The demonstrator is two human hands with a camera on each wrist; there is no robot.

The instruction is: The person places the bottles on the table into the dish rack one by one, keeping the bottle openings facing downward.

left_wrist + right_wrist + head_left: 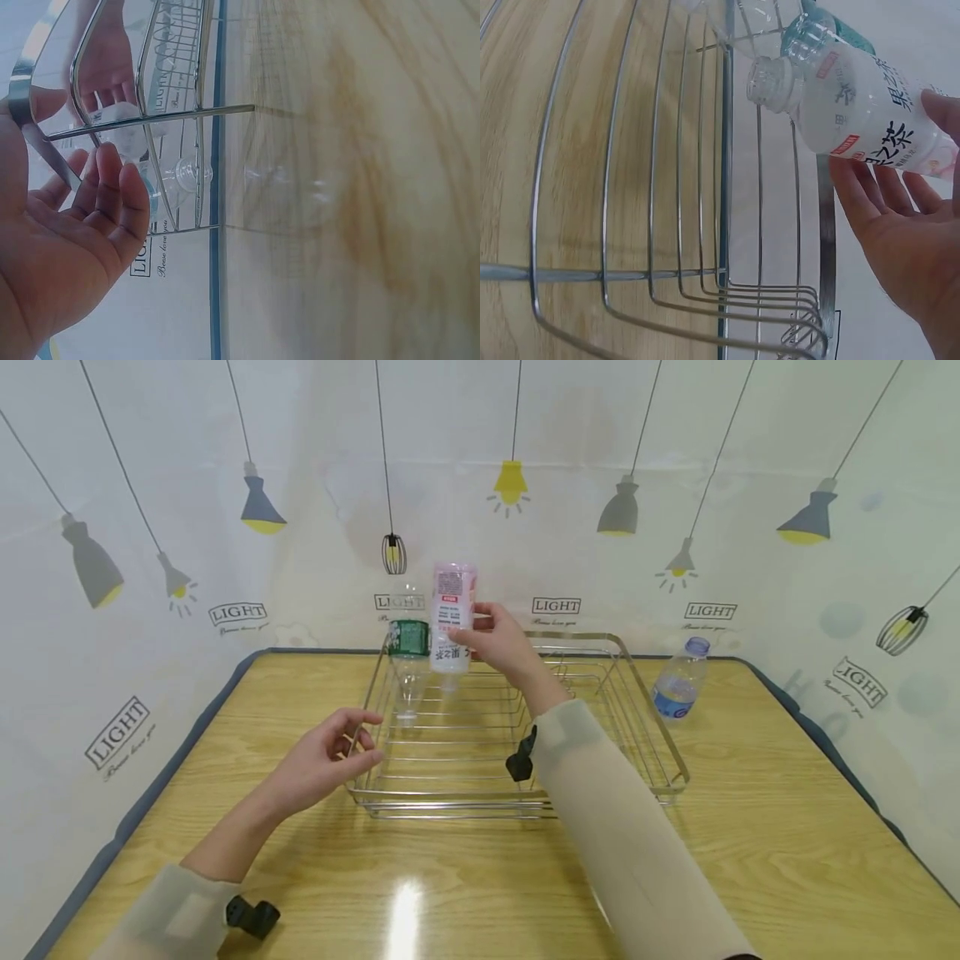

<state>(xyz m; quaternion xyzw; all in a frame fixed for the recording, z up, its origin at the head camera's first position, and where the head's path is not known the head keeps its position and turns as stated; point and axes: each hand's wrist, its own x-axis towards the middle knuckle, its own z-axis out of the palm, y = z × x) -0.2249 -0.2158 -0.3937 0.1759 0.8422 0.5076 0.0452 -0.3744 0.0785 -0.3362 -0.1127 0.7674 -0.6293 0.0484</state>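
Observation:
My right hand (498, 639) grips a clear plastic bottle (452, 618) with a white and pink label, thumb on one side and fingers on the other. The bottle is upside down, its uncapped mouth pointing down over the wire rack (517, 795). Just left of it, an empty bottle with a green label (408, 639) stands neck down at the rack's back left. My left hand (326, 760) is at the rack's left rim, fingers loosely bent and apart from the thumb. In the left wrist view, those fingers (109, 187) overlap the rack's wires, holding no bottle.
A short clear bottle with a blue label (678, 681) stands upright on the wooden table (780, 793), right of the rack. Behind the table hangs a pale backdrop (450, 427) printed with lamps. The rack's raised metal rim surrounds its wire floor.

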